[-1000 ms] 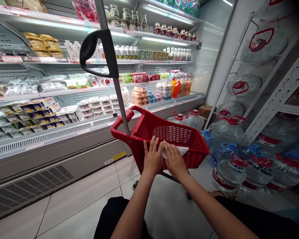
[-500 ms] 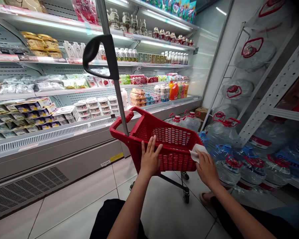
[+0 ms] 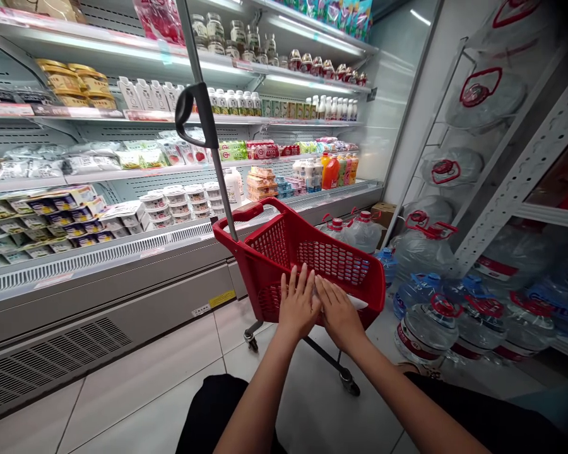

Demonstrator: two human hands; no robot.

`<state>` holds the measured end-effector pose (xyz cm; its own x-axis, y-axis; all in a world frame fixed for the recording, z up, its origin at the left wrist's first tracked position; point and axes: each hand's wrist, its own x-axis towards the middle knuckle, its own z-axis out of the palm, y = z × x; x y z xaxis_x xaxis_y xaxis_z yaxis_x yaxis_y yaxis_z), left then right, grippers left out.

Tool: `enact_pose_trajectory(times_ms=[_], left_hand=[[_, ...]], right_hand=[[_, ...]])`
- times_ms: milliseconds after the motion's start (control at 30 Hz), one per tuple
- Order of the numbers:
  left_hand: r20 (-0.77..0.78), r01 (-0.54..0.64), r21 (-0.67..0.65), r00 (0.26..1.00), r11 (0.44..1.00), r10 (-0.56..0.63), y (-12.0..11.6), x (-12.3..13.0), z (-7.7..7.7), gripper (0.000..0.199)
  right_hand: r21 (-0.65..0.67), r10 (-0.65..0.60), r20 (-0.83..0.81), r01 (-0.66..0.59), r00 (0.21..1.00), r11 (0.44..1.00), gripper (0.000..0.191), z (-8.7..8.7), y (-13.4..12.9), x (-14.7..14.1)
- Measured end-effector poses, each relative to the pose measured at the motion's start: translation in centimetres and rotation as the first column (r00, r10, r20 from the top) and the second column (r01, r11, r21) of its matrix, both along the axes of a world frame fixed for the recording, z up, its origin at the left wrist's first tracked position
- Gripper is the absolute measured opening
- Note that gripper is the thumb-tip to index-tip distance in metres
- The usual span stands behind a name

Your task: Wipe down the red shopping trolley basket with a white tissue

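Jugs stand right of your fingertips, the pole left. Your left hand spreads against the cart; your right hand, fingers together, partly covers the cloth, back beside the left since the last frame.

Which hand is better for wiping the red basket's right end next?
Probably the right hand: it covers part of the white cloth and is nearer that end of the red basket than the left hand.
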<state>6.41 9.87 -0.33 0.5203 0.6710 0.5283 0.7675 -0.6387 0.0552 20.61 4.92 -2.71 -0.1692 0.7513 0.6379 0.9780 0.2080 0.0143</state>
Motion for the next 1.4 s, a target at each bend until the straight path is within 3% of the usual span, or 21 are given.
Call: enact_pose_trajectory(times_ms=[100, 267, 433, 567, 733, 900, 1033, 1233, 1400], left_hand=[[0.008, -0.03, -0.025, 0.999, 0.999, 0.031, 0.8, -1.0, 0.1, 0.067], [0.038, -0.095, -0.107, 0.994, 0.99, 0.1, 2.3, -2.6, 0.3, 0.068], [0.116, -0.16, -0.119, 0.978, 0.98, 0.174, 3.0, -3.4, 0.1, 0.071], [0.143, -0.236, -0.128, 0.957, 0.963, 0.253, 2.1, -2.9, -0.1, 0.081], [0.105, -0.139, -0.089, 0.983, 0.986, 0.148, -0.3, -1.1, -0.6, 0.073], [0.086, -0.159, -0.104, 0.982, 0.982, 0.168, -0.6, -0.5, -0.6, 0.064], [0.072, -0.135, -0.111, 0.987, 0.985, 0.143, 0.0, -0.6, -0.5, 0.066], [0.07, -0.079, -0.111, 0.994, 0.991, 0.087, 0.2, -1.7, -0.3, 0.068], [0.029, -0.058, -0.021, 0.998, 0.998, 0.058, -0.6, -2.0, -0.5, 0.06]], right_hand=[[-0.066, 0.022, -0.002, -0.022, 1.0, 0.998, 0.088, 0.2, -1.3, 1.3], [-0.125, -0.017, -0.033, 0.013, 0.999, 0.992, 0.084, -0.7, -5.9, 4.4], [-0.142, 0.075, 0.024, -0.071, 0.997, 0.987, 0.08, -0.9, -8.1, 4.1], [-0.193, 0.178, -0.009, -0.176, 0.984, 0.965, 0.072, -0.5, -7.7, 2.2], [-0.214, 0.26, -0.034, -0.261, 0.965, 0.941, 0.064, -0.8, -5.9, 3.0], [-0.149, 0.121, -0.02, -0.122, 0.992, 0.981, 0.05, -1.3, -2.9, 7.6], [-0.117, 0.087, -0.005, -0.086, 0.996, 0.989, 0.044, -1.7, -2.6, 9.2], [-0.103, 0.113, -0.028, -0.116, 0.993, 0.988, 0.049, -2.3, -5.0, 5.2], [-0.12, 0.194, 0.052, -0.186, 0.98, 0.975, 0.067, -2.3, -4.8, 0.1]])
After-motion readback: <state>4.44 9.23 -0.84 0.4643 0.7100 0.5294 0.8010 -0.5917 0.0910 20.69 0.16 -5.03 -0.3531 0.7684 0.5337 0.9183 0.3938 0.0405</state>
